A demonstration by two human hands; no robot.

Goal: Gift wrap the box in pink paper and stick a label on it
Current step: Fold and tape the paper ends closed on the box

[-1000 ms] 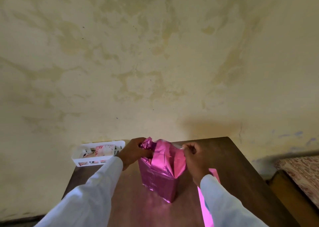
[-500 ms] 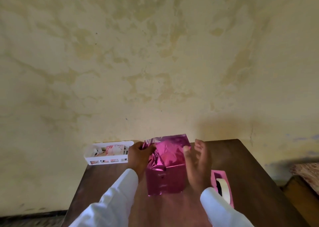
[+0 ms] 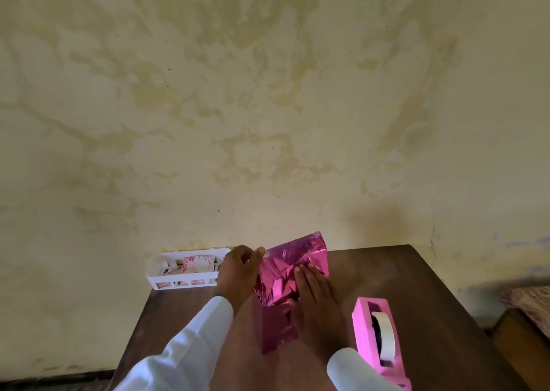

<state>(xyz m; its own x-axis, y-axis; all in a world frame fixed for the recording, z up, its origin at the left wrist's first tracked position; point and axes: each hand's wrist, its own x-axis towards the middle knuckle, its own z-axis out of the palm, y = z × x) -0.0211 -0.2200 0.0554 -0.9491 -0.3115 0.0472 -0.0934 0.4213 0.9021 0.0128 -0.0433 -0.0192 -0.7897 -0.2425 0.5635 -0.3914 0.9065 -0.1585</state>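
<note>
The box (image 3: 276,328) stands upright near the middle of the desk (image 3: 401,286), closer to the near edge than to the wall. Shiny pink paper (image 3: 297,254) covers its visible sides. At the top the paper is creased and folded over, with one flap rising at the far side.

Left hand (image 3: 238,274): at the upper left of the box. Its grip is closed on the paper's edge, with the thumb on top and the fingers curled beside it. Right hand (image 3: 312,301): lies flat on the folded paper at the top and near face of the box. Its fingers are straight and together and press down, so the grip is wide and holds nothing. Both arms wear white sleeves (image 3: 190,349).

A pink tape dispenser (image 3: 361,331) sits on the desk just to the right of the right forearm, apart from the box. A roll of pale tape (image 3: 387,334) is mounted in it.

A white slotted basket (image 3: 184,282) rests at the far left corner of the desk against the wall. It holds paper items, one with a pink print; the rest are too small to tell.

The wall (image 3: 268,108) behind is pale yellow and stained. Patterned fabric (image 3: 529,301) shows at the right edge.
</note>
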